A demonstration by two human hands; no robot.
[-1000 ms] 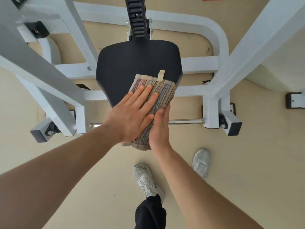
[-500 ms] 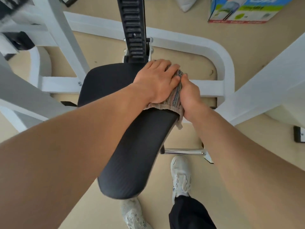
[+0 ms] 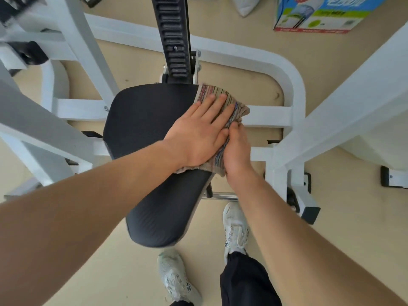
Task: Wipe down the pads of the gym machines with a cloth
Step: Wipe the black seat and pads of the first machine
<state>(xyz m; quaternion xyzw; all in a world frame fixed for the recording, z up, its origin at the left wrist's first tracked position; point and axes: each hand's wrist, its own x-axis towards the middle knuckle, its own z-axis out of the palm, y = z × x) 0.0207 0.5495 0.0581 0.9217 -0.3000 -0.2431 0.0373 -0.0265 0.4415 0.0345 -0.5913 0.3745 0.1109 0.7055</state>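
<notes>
Here, left hand [image 3: 196, 138] flat on cloth [image 3: 223, 100]

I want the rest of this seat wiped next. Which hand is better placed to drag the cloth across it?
Left. The left hand lies flat on the cloth, over the seat. The right hand only pinches the cloth's edge, off the seat's side.

matt black pad [image 3: 141, 129], woven striped cloth [image 3: 223, 100] (ribbed), glossy white-painted metal frame [image 3: 284, 115].
</notes>
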